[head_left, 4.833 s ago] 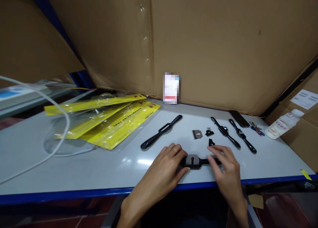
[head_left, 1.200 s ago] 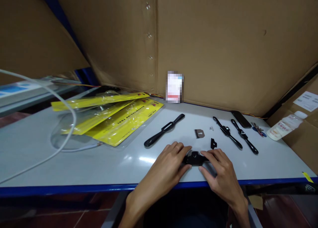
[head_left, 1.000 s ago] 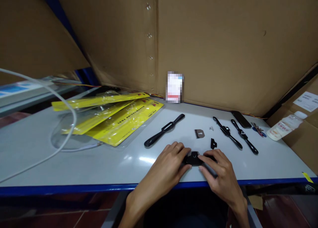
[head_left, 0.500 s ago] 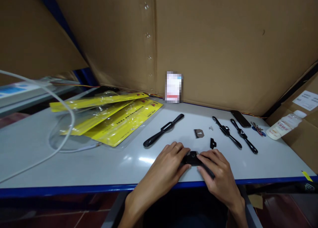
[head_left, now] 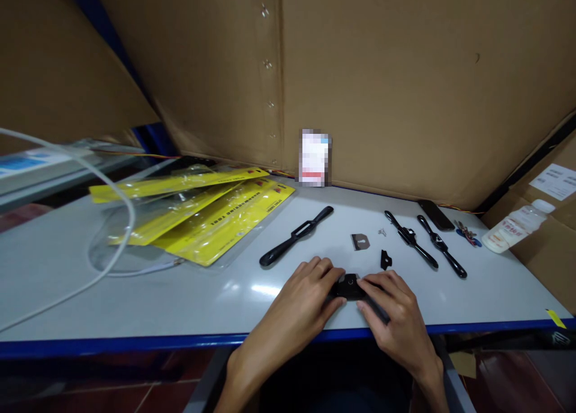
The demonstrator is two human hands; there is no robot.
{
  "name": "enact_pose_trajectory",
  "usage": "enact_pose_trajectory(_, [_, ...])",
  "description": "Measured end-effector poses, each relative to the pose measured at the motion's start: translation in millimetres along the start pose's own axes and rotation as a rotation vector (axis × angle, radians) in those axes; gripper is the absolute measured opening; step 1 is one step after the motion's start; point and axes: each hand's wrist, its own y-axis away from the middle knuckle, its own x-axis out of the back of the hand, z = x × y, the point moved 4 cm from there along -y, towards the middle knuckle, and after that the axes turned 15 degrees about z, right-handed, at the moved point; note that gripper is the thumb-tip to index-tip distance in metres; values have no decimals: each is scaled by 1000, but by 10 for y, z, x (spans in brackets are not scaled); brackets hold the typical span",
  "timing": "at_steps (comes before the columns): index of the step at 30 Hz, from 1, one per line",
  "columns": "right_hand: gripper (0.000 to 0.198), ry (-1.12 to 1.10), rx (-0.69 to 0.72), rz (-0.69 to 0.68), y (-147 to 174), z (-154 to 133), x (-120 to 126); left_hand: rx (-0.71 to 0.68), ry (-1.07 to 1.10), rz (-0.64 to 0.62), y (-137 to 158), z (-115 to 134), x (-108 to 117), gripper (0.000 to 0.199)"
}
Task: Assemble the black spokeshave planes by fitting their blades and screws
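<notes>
Between my two hands, near the table's front edge, is a black spokeshave (head_left: 350, 288). My left hand (head_left: 310, 293) grips its left side and my right hand (head_left: 393, 305) its right side, so most of both handles is hidden. Just beyond them lie a small black cap piece (head_left: 386, 259), a flat grey blade (head_left: 360, 241) with a slot, and some tiny screws (head_left: 382, 232). A bare spokeshave body (head_left: 297, 235) with an open middle rests to the left. Two more spokeshaves, one (head_left: 411, 239) and another (head_left: 441, 246), lie to the right.
Yellow plastic packages (head_left: 225, 221) are heaped at left, with a white cable (head_left: 130, 221) looping past them. A dark phone (head_left: 436, 215), keys (head_left: 468, 234) and a white bottle (head_left: 515, 227) stand or lie at right. A cardboard wall (head_left: 405, 101) closes the back.
</notes>
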Motion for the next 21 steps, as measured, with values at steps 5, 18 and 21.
enact_pose_trajectory(5, [21, -16, -115, 114, -85, 161, 130, 12, 6, -9, -3, -1, 5, 30])
enact_pose_trajectory(18, [27, 685, -144, -505, -1000, 954, -201, 17, 6, -46, -19, -7, -5, 26])
enact_pose_trajectory(21, [34, 729, -92, -592, -1063, 921, -322, 26, -5, -51, -21, 4, 1, 26])
